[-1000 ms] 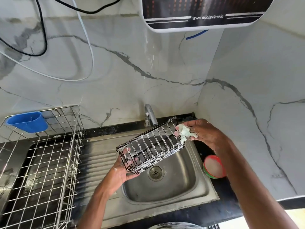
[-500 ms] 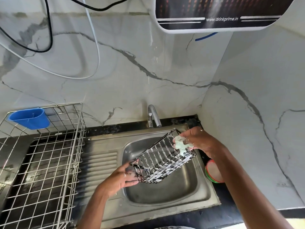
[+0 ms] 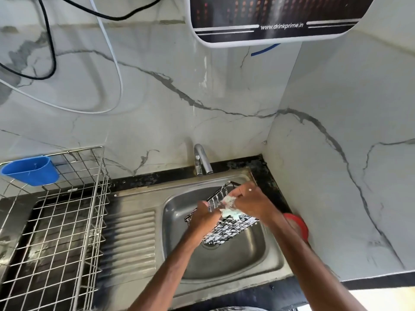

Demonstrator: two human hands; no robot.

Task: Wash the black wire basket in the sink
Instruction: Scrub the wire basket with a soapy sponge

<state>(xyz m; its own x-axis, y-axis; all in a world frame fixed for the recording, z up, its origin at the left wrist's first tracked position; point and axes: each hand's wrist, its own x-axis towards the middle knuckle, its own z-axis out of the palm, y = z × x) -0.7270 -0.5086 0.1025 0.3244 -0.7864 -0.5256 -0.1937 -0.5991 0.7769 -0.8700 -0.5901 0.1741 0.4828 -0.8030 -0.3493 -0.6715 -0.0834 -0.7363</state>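
Note:
The black wire basket, wet with foam, hangs tilted over the bowl of the steel sink. My left hand grips its left side from the front. My right hand presses a pale green soapy scrub pad against the basket's upper rim. The hands hide the middle of the basket, and the basket covers the drain.
A chrome tap stands behind the bowl, with no water seen running. A large steel wire dish rack with a blue plastic cup fills the left. A red and green round dish sits on the black counter at right. Marble walls close the corner.
The basket has come down lower into the bowl and tilted steeper. My left hand has shifted up along its side, and my right hand with the pad now lies over the rim.

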